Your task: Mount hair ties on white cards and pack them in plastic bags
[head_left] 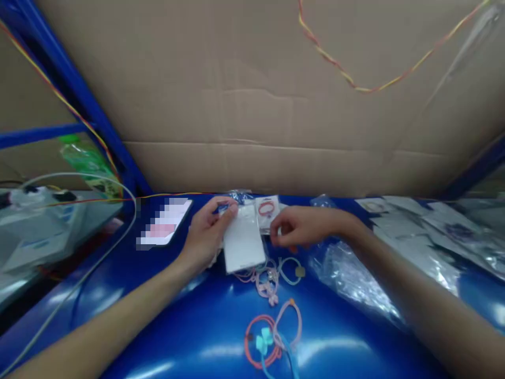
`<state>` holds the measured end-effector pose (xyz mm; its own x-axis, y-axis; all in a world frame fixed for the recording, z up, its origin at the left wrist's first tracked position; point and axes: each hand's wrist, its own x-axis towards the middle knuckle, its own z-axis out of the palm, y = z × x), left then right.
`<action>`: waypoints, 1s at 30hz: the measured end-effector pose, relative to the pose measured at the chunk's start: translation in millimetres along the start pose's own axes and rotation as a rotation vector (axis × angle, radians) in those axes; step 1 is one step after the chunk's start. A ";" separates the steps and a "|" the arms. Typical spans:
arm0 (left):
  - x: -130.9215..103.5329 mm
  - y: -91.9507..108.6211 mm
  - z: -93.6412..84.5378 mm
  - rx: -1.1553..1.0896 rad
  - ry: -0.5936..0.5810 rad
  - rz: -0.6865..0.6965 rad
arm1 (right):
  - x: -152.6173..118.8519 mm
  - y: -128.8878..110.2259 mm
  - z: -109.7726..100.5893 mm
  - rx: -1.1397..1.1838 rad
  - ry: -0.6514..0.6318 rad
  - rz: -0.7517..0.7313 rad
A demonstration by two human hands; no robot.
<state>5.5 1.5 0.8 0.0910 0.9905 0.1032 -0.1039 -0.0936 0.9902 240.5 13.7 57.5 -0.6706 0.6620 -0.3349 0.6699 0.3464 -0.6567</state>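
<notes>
My left hand point(211, 226) grips a white card in a clear sleeve point(244, 239), thumb on its top left edge. To the right, my right hand point(295, 226) has its fingers curled in, and whatever they may hold is hidden. A bit of orange shows under those fingers. Just left of them lies a packed card with a red hair tie point(267, 209). Below the white card are pink hair ties point(266, 284) and a pale hair tie with a tan tag point(291, 271). Nearer me lie a coral hair tie point(248, 350) with a turquoise bow and a light pink one point(299, 331).
Clear plastic bags point(355, 273) lie under my right forearm. Several packed white cards point(410, 226) spread at the right. A phone point(173, 223) lies at the left, near a grey cable point(128, 226) and a green bottle point(89, 163). A cardboard wall point(252, 105) closes the back.
</notes>
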 end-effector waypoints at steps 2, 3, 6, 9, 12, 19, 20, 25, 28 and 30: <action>0.4 -0.2 -0.5 0.008 0.012 -0.013 | 1.7 -2.7 6.1 -0.045 -0.085 0.003; 0.7 -0.5 -0.7 0.001 0.017 -0.017 | 3.2 -4.4 9.7 -0.064 -0.112 0.003; 1.5 -1.6 -0.6 -0.018 0.033 -0.024 | 8.5 -10.0 20.5 -0.093 -0.147 -0.006; 2.9 -2.6 -0.4 -0.024 0.067 -0.017 | 12.6 -14.4 27.5 -0.084 -0.183 -0.026; 5.9 -3.8 -1.0 -0.077 0.129 -0.002 | 15.7 -15.0 31.1 -0.090 -0.236 -0.040; 13.5 -7.5 -4.2 -0.148 0.216 -0.016 | 26.0 -8.3 41.5 -0.105 -0.308 -0.073; 13.8 -7.8 -4.3 -0.150 0.217 -0.022 | 27.1 -7.9 42.8 -0.106 -0.303 -0.077; 13.3 -7.2 -3.6 -0.140 0.233 -0.035 | 26.0 -9.1 42.0 -0.081 -0.268 -0.086; 12.8 -5.8 -3.2 -0.138 0.223 -0.037 | 19.4 -10.2 32.2 -0.011 -0.247 -0.117; 12.6 -5.2 -3.4 -0.137 0.211 -0.036 | 11.8 -10.1 21.0 0.050 -0.227 -0.143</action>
<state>3.9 14.7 -3.4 -0.1104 0.9934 0.0317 -0.2384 -0.0574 0.9695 219.2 4.0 46.0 -0.8155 0.4403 -0.3756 0.5503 0.3889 -0.7389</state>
